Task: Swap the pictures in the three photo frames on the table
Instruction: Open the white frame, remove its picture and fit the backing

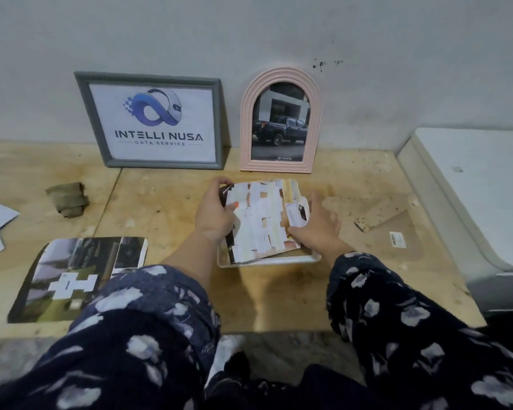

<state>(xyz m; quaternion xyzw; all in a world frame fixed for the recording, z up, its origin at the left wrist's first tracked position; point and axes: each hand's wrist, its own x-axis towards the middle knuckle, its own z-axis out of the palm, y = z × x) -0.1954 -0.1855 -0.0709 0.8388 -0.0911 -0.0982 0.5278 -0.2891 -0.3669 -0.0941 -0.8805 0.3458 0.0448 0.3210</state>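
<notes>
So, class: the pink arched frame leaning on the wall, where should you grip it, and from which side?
Grip the pink arched frame by its straight side rails, low down, coming from the front. It stands upright, its back on the wall; the arch gives poorer purchase.

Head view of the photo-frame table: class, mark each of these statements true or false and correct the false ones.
1. The grey frame leans against the wall. True.
2. The pink arched frame holds a portrait of a person. False: it shows a dark pickup truck.
3. The left hand grips the picture over the white frame. True.
4. The loose print lies right of both hands. False: it lies to the left.
5. The right hand rests on the grey frame. False: it is beside the picture.
</notes>
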